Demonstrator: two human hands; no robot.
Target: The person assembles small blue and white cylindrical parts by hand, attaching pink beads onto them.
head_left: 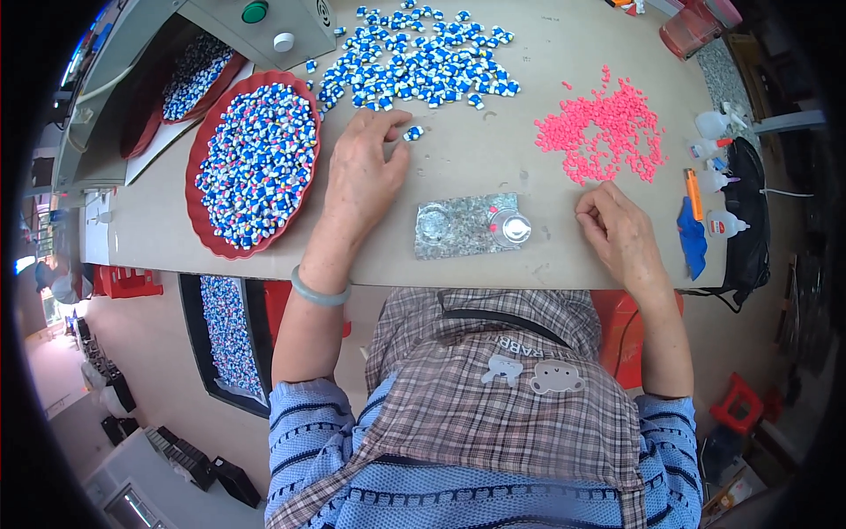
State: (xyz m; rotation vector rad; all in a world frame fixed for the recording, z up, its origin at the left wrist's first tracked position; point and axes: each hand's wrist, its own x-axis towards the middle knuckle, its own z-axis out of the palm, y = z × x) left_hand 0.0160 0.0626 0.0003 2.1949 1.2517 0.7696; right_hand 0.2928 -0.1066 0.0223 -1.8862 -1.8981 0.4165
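My left hand (363,167), a bracelet at its wrist, rests over the table with thumb and forefinger apart. Just off its fingertips lies one small blue-and-white piece (413,133), separate from the loose pile of like pieces (423,70) behind it. My right hand (619,234) is closed, its fingertips curled together below a scatter of small pink pieces (608,128); whatever it may pinch is hidden. Between the hands sits a speckled stone slab (458,240). A small clear container with a white tip (513,227) stands at its right end, with pink bits beside it.
A red scalloped tray (198,207) heaped with blue, white and pink pieces stands left, beside a grey machine (273,31). Small bottles (724,224), an orange-handled tool (693,194) and a blue cloth-like item (691,238) line the right edge. A red-lidded jar (696,31) stands far right.
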